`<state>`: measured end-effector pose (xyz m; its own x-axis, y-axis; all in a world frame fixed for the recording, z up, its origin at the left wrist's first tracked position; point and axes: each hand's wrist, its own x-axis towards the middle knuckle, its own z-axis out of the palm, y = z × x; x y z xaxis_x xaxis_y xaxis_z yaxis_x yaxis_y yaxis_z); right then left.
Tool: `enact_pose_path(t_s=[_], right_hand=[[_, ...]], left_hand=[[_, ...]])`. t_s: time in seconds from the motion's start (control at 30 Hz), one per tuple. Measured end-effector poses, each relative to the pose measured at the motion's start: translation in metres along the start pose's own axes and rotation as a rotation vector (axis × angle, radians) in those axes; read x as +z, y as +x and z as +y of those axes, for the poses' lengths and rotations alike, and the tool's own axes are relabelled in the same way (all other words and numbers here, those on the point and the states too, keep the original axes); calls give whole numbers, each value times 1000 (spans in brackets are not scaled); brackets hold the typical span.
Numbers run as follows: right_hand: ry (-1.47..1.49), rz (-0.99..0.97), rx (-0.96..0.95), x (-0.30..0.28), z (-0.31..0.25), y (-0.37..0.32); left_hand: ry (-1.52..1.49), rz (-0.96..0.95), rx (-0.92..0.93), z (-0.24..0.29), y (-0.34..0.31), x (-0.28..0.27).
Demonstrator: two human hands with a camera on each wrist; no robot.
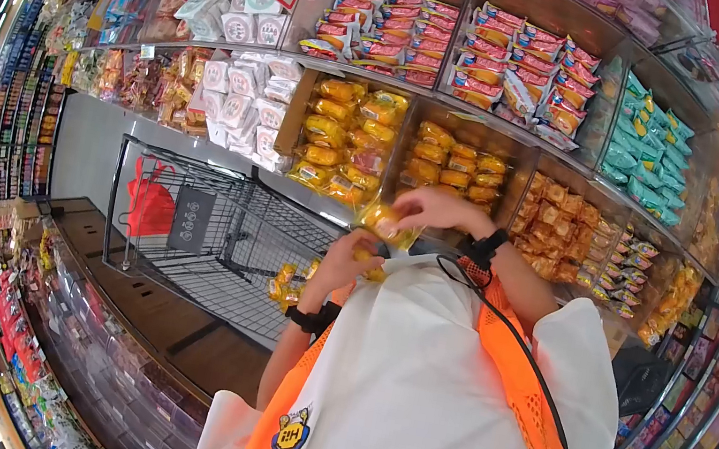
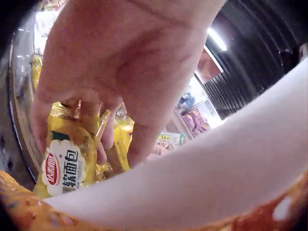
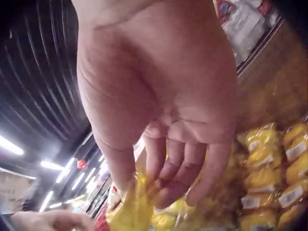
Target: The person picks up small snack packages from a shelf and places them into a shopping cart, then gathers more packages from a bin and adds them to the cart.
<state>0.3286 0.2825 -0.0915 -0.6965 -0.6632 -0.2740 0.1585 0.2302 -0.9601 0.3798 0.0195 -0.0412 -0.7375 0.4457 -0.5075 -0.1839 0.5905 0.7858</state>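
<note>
My left hand (image 1: pixel 343 265) grips a soft bread pack (image 2: pixel 72 149) in a clear yellow wrapper with a white label and red logo. In the head view most of that pack is hidden by the hand, close in front of my shirt. Just above and to the right, my right hand (image 1: pixel 447 211) pinches the wrapper of another yellow bread pack (image 1: pixel 382 222) between thumb and fingers. The right wrist view shows the gathered yellow wrapper (image 3: pixel 132 209) under the fingertips. Both hands are near each other, in front of the bins of yellow bread packs (image 1: pixel 456 160).
A wire shopping cart (image 1: pixel 221 230) stands left of me, with several yellow packs (image 1: pixel 284 286) in it and a red bag (image 1: pixel 149 197) on its far end. Clear-walled bins of pink packs (image 1: pixel 528 72), teal packs (image 1: pixel 647 154) and white packs (image 1: pixel 243 96) line the shelf ahead.
</note>
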Motion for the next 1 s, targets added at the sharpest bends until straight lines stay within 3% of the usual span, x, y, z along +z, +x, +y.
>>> enact_pose_path(t_s=[0.07,0.13,0.23,0.37,0.47,0.53,0.57,0.6,0.63,0.67,0.73,0.83,0.9,0.97,1.0], right_hand=[[-29,154,48,-25,34,-2],[-309,369,200,-39,75,-2],[-683,481,271,-31,98,14],[-948,464,258,-5,126,61],[-1106,535,246,12,145,88],[-1250,607,130,23,163,85],[-1181,633,176,26,164,94],[-1156,655,92,28,181,97],[-1139,596,168,24,180,100],[-1120,533,252,20,178,102],[-1097,555,217,15,156,87],[-1100,572,-43,10,101,54],[-964,345,97,18,31,31],[-604,256,-163,32,-11,19],[-487,168,-145,39,-32,14]], left_hand=[[-62,89,61,-30,-2,5],[-199,108,46,-50,-5,2],[-384,112,-31,-47,-13,-2],[-360,120,25,-64,-18,-2],[-453,131,-15,-54,-25,0],[-453,129,-128,-68,-23,5],[-332,161,16,-80,-20,9],[-360,162,28,-80,-21,8],[-404,159,20,-75,-23,7],[-483,124,48,-81,-22,7],[-415,151,91,-79,-21,3],[-470,200,14,-56,-18,-3],[-489,246,53,-72,-8,0],[-449,248,61,-71,3,-1],[-440,254,67,-65,8,-2]])
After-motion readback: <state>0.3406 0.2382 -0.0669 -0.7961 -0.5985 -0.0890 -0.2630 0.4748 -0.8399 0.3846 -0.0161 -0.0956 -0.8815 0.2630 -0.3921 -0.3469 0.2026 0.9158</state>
